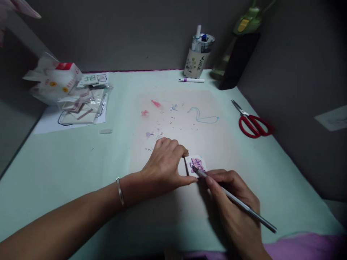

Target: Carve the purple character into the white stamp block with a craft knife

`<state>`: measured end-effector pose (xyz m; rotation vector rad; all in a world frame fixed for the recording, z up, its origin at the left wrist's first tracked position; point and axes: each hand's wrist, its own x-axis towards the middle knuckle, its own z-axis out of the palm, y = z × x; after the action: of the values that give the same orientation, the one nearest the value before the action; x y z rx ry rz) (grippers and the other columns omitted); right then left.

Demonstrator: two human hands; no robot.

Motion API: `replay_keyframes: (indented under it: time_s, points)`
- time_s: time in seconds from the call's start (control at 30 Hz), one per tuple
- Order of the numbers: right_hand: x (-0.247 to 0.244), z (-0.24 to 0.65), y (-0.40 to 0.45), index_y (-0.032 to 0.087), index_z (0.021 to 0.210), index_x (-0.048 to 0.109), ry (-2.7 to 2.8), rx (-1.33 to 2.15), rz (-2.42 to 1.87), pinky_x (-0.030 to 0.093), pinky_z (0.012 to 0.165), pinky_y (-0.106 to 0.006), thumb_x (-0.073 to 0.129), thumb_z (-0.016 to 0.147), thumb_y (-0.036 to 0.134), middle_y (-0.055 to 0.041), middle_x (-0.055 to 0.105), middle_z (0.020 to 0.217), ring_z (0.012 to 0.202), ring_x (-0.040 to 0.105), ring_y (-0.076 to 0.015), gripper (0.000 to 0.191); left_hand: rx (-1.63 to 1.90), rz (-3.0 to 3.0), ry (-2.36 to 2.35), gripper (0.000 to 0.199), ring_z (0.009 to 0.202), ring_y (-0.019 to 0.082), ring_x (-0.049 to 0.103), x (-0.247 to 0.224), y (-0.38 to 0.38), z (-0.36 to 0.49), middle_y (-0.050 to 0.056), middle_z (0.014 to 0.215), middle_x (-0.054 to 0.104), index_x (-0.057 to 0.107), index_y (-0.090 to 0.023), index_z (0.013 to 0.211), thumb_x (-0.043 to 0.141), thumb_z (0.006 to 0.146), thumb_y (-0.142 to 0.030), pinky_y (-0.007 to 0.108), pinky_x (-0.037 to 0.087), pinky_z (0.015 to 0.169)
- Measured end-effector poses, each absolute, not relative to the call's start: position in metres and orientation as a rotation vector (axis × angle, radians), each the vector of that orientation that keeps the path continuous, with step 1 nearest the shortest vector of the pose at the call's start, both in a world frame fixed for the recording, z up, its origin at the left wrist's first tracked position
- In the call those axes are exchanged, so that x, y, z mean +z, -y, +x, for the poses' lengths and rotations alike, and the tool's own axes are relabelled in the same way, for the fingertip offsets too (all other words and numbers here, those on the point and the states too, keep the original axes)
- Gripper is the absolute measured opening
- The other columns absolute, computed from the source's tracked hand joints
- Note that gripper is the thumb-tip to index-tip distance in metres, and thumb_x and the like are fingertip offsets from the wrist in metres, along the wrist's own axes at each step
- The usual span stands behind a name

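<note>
Head view: the left hand grasps a small white square block by its edges, thumb on the near side and fingers on the far side. The right hand grips a slim metal tool like a pen, its tip at the block's purple-and-pink marked face. The block is low over the pale mat, right of centre; whether it touches the mat I cannot tell. Red-handled scissors lie farther right, and a marker lies before the pen cup
</note>
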<state>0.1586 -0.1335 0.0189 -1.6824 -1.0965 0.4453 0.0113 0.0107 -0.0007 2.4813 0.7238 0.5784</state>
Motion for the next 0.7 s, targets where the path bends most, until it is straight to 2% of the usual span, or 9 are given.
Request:
replay_keyframes:
  time_s: [0.17,0.3,0.4,0.53,0.7]
  points:
    - [0.009,0.152,0.140,0.024,0.093,0.069,1.307,0.315,-1.605,0.057,0.070,-0.026,0.068,0.096,0.013,-0.0017,0.074,0.089,0.078,0.072,-0.0154,0.012,0.493,2.391,-0.822,0.056,0.086,0.025,0.054,0.005,-0.012,0.014,0.003,0.090,0.061,0.064,-0.018,0.098,0.086,0.070,-0.061,0.050,0.043,0.096]
    - [0.006,0.149,0.139,0.024,0.097,0.070,1.391,0.126,-1.588,0.056,0.071,-0.029,0.069,0.094,0.008,-0.0026,0.074,0.094,0.081,0.071,-0.0162,0.016,0.439,2.356,-0.861,0.056,0.089,0.026,0.054,0.008,-0.010,0.014,0.003,0.089,0.059,0.063,-0.020,0.095,0.087,0.067,-0.061,0.050,0.043,0.097]
    - [0.011,0.155,0.134,0.023,0.092,0.072,1.174,0.065,-1.675,0.056,0.068,-0.031,0.074,0.094,0.019,-0.0032,0.075,0.091,0.077,0.070,-0.0176,0.005,0.424,2.366,-0.847,0.060,0.094,0.027,0.054,0.006,-0.008,0.012,0.003,0.091,0.059,0.062,-0.020,0.095,0.090,0.064,-0.063,0.049,0.042,0.097]
    - [0.020,0.166,0.130,0.024,0.086,0.071,0.816,0.231,-1.762,0.057,0.071,-0.034,0.079,0.089,0.035,-0.0044,0.075,0.089,0.081,0.071,-0.0205,0.014,0.499,2.395,-0.794,0.062,0.095,0.027,0.054,-0.001,-0.007,0.008,0.004,0.096,0.061,0.061,-0.020,0.100,0.094,0.065,-0.059,0.046,0.042,0.094]
    - [0.022,0.171,0.129,0.024,0.085,0.074,0.705,0.343,-1.785,0.055,0.067,-0.033,0.083,0.082,0.040,-0.0037,0.075,0.086,0.078,0.070,-0.0198,0.018,0.540,2.447,-0.704,0.061,0.095,0.026,0.055,-0.007,-0.009,0.005,0.004,0.101,0.064,0.060,-0.021,0.109,0.094,0.070,-0.053,0.045,0.040,0.094]
